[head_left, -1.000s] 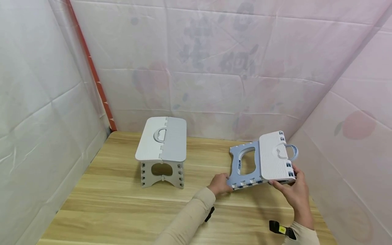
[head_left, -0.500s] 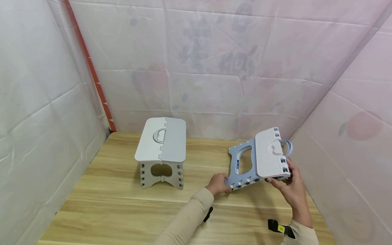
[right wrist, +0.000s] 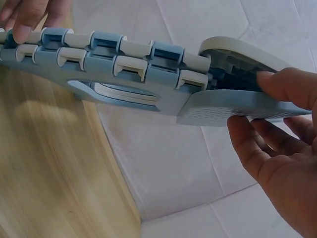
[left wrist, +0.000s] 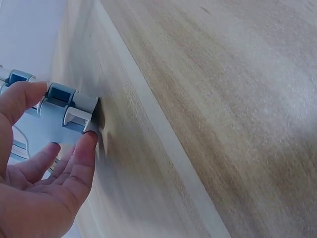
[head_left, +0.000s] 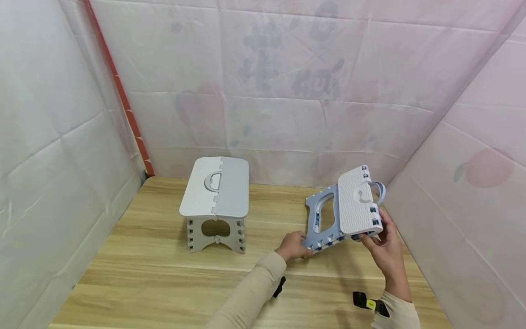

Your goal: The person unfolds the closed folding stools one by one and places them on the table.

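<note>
A blue and white folding stool point(head_left: 355, 203) is tilted at the right of the table, its white seat end raised and its blue leg end low, near the wood. My left hand point(head_left: 293, 246) grips the leg end's corner; in the left wrist view its thumb lies on the hinge edge point(left wrist: 59, 111), fingers underneath. My right hand point(head_left: 390, 251) holds the seat end. In the right wrist view its thumb is at the gap between the two seat panels, and its fingertips point(right wrist: 240, 126) touch the lower blue panel point(right wrist: 218, 106). A blue handle loop point(head_left: 380, 192) sticks out at the far side.
A white and grey folding stool point(head_left: 199, 183) stands unfolded at the left of the wooden table point(head_left: 164, 283). Pale sheets hang as walls behind point(head_left: 271, 123) and on both sides. A black strap point(head_left: 370, 304) is on the right wrist.
The seat end of the blue and white stool has risen and swung left, with my right hand moving along. My left hand stays at the leg corner, nearly still.
</note>
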Demonstrator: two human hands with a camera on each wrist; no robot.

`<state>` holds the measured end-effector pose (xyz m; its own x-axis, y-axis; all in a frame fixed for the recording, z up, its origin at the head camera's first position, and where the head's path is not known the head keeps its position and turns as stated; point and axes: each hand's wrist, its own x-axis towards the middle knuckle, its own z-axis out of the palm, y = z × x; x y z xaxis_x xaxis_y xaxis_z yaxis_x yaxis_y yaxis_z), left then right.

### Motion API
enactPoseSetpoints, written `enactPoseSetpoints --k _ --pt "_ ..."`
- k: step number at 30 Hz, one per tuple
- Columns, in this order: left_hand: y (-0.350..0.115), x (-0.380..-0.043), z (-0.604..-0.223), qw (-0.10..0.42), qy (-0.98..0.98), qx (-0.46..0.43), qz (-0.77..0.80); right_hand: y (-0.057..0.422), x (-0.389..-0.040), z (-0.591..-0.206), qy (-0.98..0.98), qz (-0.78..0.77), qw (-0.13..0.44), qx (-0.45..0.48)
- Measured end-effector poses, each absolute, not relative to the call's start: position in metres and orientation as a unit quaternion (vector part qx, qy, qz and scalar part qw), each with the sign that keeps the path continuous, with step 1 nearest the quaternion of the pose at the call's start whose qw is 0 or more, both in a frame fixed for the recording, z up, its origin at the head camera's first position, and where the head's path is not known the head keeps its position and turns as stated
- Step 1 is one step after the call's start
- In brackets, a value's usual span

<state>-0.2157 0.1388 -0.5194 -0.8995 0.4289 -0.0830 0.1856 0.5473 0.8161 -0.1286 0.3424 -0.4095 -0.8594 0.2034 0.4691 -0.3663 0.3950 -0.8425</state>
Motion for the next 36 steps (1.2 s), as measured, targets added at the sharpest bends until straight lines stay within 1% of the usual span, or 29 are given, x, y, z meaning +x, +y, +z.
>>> enactPoseSetpoints --k 6,11,17,30,36 --pt "0.137 -0.214 -0.519 0.142 0.854 0.165 0.473 0.335 -0.131 -0.409 -0.759 0.601 0.247 0.044" --pt "0.134 -0.213 -0.516 0.155 0.838 0.156 0.499 0.326 -0.135 -0.407 -0.76 0.601 0.247 0.022" --pt "0.135 -0.214 -0.515 0.164 0.83 0.149 0.513 0.319 -0.14 -0.404 -0.759 0.605 0.239 0.04" --pt "0.135 -0.214 -0.517 0.142 0.832 0.165 0.511 0.313 -0.147 -0.405 -0.75 0.62 0.228 0.048" --pt "0.135 -0.213 -0.517 0.147 0.827 0.162 0.518 0.31 -0.149 -0.403 -0.76 0.607 0.222 0.066"
